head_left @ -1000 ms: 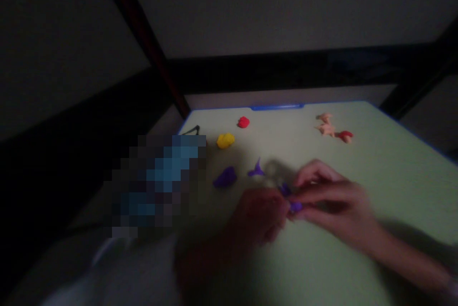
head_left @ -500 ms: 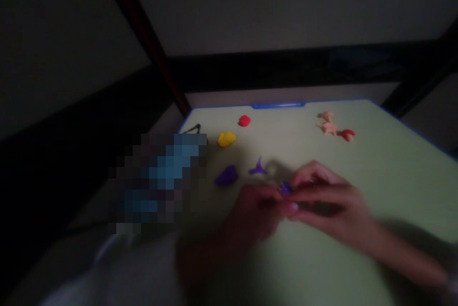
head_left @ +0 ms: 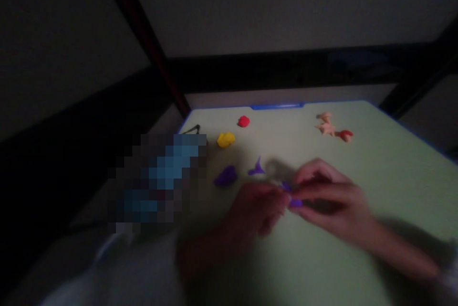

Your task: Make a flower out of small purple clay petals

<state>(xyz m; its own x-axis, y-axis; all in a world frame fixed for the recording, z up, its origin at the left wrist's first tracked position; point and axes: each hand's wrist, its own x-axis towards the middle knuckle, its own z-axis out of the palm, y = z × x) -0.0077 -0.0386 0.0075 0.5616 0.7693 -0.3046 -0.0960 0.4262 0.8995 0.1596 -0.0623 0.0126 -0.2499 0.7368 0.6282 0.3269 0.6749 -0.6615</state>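
Note:
Between my two hands is a small piece of purple modelling clay (head_left: 296,203), mostly covered by fingers. My right hand (head_left: 334,201) pinches it between thumb and fingers. From the other side, the closed fingertips of my left hand (head_left: 259,205) press against the same piece. Just beyond my left hand lie a purple clay lump (head_left: 226,176) and a thin, pointed purple clay piece (head_left: 256,168). The dim, blurred picture hides the exact shape of the held clay.
A yellow clay lump (head_left: 225,140) and a red clay lump (head_left: 244,121) lie farther back on the pale, blue-edged table (head_left: 386,167). Skin-coloured clay pieces (head_left: 326,128), one with a red part (head_left: 345,134), sit at the back right. A pixelated bluish object (head_left: 171,167) is at the left.
My left fingertips have drawn back slightly to the left, and more of the purple clay shows at my right fingers. The pieces on the table stay where they were.

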